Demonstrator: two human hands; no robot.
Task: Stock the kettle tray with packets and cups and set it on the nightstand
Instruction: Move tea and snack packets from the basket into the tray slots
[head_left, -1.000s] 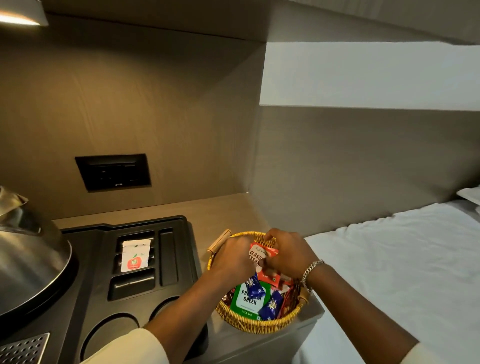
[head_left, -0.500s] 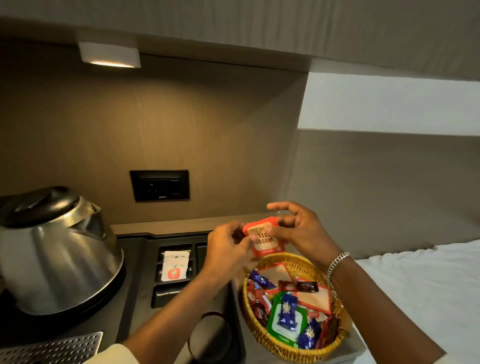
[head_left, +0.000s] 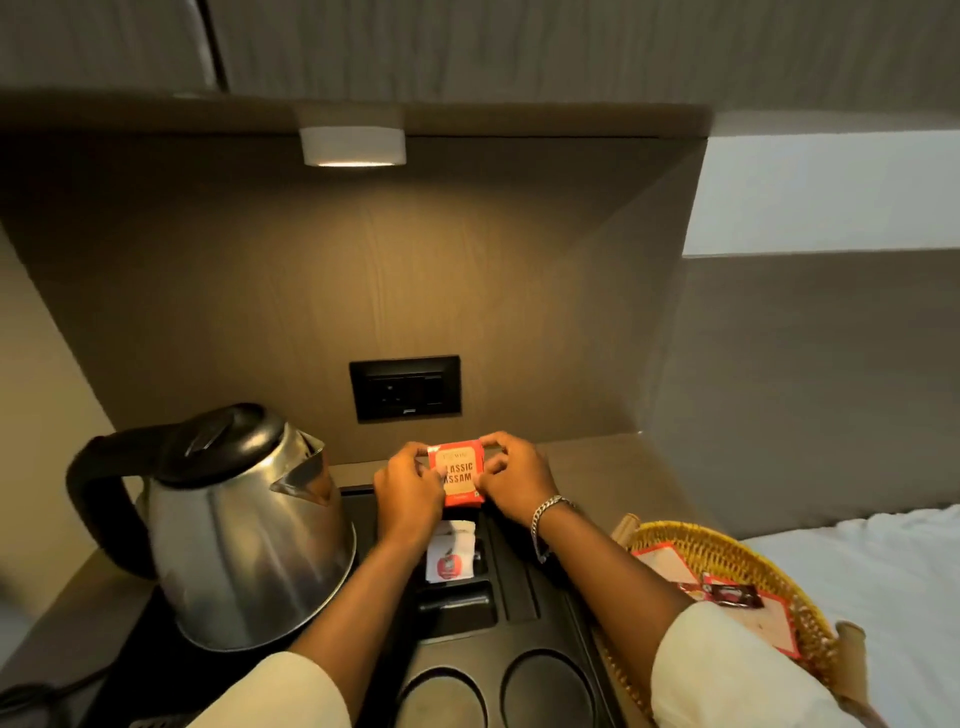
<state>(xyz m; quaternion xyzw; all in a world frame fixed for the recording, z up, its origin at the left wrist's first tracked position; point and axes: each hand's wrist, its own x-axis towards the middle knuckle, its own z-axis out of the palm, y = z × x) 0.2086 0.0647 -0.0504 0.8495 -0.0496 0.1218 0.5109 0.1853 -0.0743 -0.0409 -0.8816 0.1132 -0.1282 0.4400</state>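
Observation:
A red "Classic Assam" tea packet (head_left: 459, 472) is held upright between my left hand (head_left: 410, 488) and my right hand (head_left: 511, 480), over the far slots of the black kettle tray (head_left: 511, 597). Both hands pinch its side edges. Below it a white packet with a red apple mark (head_left: 449, 553) lies in a tray slot. Two round cup wells (head_left: 545, 688) sit bare at the tray's near end. A steel kettle (head_left: 234, 525) with a black lid stands on the tray's left part. No cups are in view.
A wicker basket (head_left: 727, 551) with several packets sits right of the tray, partly behind my right forearm. A white bed (head_left: 893, 587) lies beyond it. A black wall socket (head_left: 405, 387) and a lit lamp (head_left: 353, 145) are on the alcove's back.
The red packet was lifted out of the basket and carried left, and now sits over the tray's far slots. The view swung left too, bringing the whole kettle into sight.

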